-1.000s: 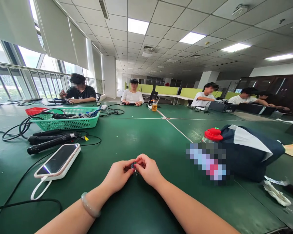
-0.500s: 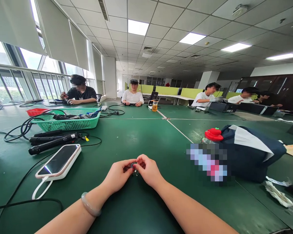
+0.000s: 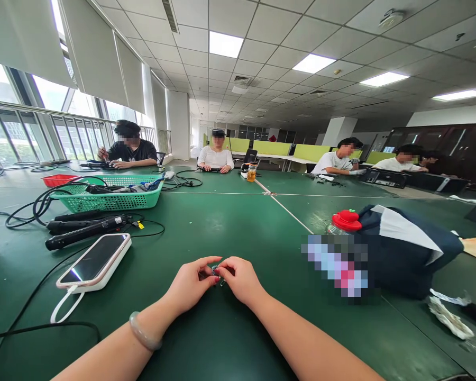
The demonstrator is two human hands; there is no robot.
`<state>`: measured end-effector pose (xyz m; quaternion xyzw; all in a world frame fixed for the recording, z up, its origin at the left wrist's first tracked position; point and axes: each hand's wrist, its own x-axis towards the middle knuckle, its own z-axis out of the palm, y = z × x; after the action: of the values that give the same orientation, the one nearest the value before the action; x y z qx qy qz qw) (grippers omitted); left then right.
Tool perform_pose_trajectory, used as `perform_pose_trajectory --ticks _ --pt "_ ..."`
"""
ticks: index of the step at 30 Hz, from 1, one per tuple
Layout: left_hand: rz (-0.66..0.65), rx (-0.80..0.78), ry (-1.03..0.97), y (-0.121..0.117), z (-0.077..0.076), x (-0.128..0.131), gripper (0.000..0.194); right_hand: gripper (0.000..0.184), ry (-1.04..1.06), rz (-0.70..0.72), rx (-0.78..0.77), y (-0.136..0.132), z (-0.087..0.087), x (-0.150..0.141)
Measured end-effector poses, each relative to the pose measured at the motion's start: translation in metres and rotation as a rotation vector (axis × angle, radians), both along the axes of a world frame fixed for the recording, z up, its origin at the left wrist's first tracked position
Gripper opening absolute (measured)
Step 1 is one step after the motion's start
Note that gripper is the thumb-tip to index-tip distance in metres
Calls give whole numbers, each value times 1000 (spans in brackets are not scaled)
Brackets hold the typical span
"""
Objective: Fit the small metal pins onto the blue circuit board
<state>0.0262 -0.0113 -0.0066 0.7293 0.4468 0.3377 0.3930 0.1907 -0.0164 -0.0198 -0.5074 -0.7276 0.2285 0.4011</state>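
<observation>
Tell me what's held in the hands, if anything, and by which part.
A small blue-grey piece, held between left grip and right grip. It's too small and covered to tell by which part.

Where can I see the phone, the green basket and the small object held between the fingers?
Phone [image 3: 97,259]: head view, on its dark screen.
Green basket [image 3: 111,201]: head view, on its front wall.
Small object [image 3: 213,270]: head view, on its bluish visible part; the rest is hidden.

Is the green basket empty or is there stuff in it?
Not empty: the green basket has dark and blue things showing inside. How full it is, I cannot tell.
</observation>
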Motion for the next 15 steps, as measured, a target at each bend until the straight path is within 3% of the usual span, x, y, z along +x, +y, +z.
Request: perform_pose_trajectory --ticks 12,15 --pt "19 130 145 -9 9 3 39 24 -77 102 60 -1 1 1" --pt "51 126 148 -8 9 2 34 15 -124 77 33 0 -2 3"
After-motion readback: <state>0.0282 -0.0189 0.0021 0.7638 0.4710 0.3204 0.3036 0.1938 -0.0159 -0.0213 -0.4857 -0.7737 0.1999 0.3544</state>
